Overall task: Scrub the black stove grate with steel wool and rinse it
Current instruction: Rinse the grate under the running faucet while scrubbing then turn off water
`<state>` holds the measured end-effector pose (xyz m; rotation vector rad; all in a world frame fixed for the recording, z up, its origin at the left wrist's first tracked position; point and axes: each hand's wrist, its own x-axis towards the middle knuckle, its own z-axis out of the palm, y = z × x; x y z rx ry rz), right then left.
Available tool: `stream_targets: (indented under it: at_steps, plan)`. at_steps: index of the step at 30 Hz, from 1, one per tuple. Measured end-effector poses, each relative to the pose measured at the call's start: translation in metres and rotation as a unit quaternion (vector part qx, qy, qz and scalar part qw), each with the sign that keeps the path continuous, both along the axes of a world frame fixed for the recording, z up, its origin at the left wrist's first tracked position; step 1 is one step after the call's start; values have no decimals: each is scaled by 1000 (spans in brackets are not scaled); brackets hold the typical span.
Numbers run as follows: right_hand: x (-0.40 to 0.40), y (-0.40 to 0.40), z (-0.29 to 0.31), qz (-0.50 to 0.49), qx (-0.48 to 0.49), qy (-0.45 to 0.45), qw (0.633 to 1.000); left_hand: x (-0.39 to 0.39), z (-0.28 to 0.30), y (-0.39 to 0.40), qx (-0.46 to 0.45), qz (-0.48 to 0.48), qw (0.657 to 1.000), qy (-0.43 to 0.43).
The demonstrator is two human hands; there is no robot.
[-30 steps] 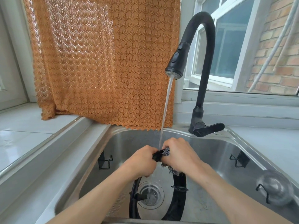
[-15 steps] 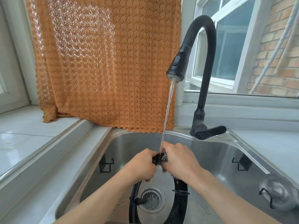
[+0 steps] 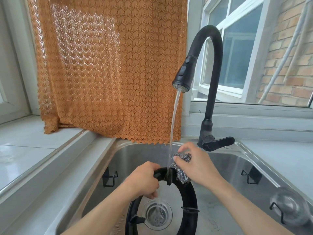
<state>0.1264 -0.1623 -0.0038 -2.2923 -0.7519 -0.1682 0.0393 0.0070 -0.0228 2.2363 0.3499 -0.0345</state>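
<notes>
A round black stove grate [image 3: 190,202] stands tilted on edge inside the steel sink [image 3: 128,155], over the drain. My left hand [image 3: 144,180] grips its upper left rim. My right hand [image 3: 196,165] holds a silvery wad of steel wool [image 3: 183,167] pressed against the grate's top right rim, beside one upright prong. Water runs from the black faucet [image 3: 210,78] and strikes the top of the grate between my hands.
The faucet's lever [image 3: 218,143] points right at the sink's back rim. A drain strainer [image 3: 156,214] sits under the grate. Black wire hooks [image 3: 109,177] hang on the sink walls. An orange lace curtain [image 3: 108,68] hangs behind; a clear lid [image 3: 289,206] lies at right.
My right hand has lifted and spread slightly, showing more of the steel wool, and shifted right along the rim. The view has tilted down a little. Water keeps running.
</notes>
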Motion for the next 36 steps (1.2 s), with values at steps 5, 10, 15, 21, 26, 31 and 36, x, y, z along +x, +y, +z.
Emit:
stream_targets:
  at_steps: [5, 10, 15, 21, 26, 31, 36]
  plan:
    - [-4, -8, 2, -32, -153, 91, 983, 0, 0, 3, 44, -4, 999, 14]
    - [-11, 3, -9, -8, -174, 198, 965, 0, 2, 4, 26, -6, 1000, 15]
    - [-7, 18, -26, -24, 12, 396, 918, 0, 3, 5, 30, -20, 999, -8]
    - [-7, 16, -20, 17, 190, 564, 803, 2, 3, 3, 55, -27, 997, -40]
    - [0, 17, -30, -49, 209, 530, 821, 0, 4, 3, 51, -30, 997, -48]
    - [0, 19, -33, -77, 225, 512, 826, 3, 3, 1, 60, -18, 996, -56]
    - [2, 20, -30, -67, 255, 523, 810, 2, 3, 3, 66, -5, 996, -54]
